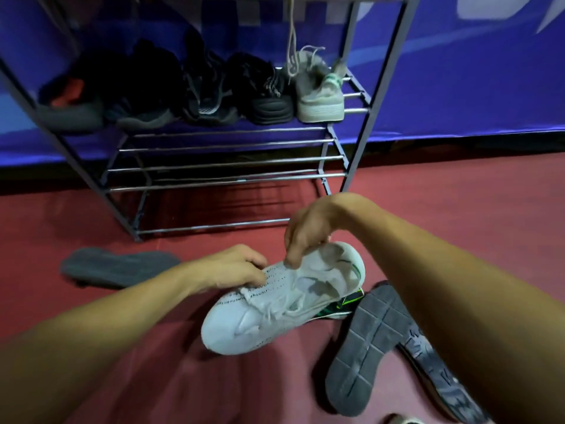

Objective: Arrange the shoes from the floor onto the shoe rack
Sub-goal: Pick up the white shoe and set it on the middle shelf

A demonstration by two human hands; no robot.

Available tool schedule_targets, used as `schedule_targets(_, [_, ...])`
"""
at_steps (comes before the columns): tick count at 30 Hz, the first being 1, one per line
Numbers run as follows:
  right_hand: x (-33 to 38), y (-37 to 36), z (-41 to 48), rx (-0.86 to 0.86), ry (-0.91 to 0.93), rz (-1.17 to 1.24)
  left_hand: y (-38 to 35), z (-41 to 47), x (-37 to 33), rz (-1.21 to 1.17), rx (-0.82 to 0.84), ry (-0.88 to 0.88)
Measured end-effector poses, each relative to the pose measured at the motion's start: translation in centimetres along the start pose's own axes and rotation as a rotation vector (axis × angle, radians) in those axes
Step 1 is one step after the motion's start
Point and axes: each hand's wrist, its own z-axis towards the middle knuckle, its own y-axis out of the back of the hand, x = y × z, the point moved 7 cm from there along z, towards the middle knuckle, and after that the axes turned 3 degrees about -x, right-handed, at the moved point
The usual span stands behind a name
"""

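White shoe (260,319) light, soft knit: your left hand (232,267) grips side, right hand (308,231) pinches floppy collar; support sole.

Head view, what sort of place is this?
Probably an indoor sports hall: a red court-like floor, a blue barrier behind, and a metal rack of trainers. The left hand and right hand hold a white shoe.

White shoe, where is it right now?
In the head view the white shoe is low in the middle, gripped by the left hand and right hand, before the shoe rack, an upturned grey shoe just right of it.
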Motion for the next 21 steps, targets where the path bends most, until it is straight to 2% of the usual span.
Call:
schedule_targets(4, [-3.0, 2.9, -3.6, -0.137, 0.056, 0.285, 2.3, -0.3, -3.5, -0.144, 0.039, -0.048])
schedule_targets(8, [-4.9, 6.2, -6.0, -0.372, 0.090, 0.359, 4.0, -0.8, -5.8, -0.242, 0.018, -0.110])
schedule_targets(11, [-6.6, 9.6, -9.1, -0.685, 0.133, 0.540, 4.8, -1.0, -7.2, -0.476, -0.006, -0.165])
schedule_targets(14, [-10.8, 12.4, -12.4, -1.074, 0.173, 0.997, 5.5, -0.7, -8.8, -0.642, -0.003, -0.247])
schedule_targets(16, [-13.3, 12.9, -13.6, -1.250, 0.137, 1.227, 5.5, -0.7, -10.6, -0.716, -0.020, -0.290])
schedule_targets(18, [-14.3, 12.4, -13.4, -1.263, 0.119, 1.304, 5.5, -0.6, -12.7, -0.804, -0.080, -0.323])
schedule_targets(21, [-14.1, 11.0, -12.1, -1.149, 0.185, 1.409, 5.6, -0.6, -15.9, -0.882, -0.198, -0.358])
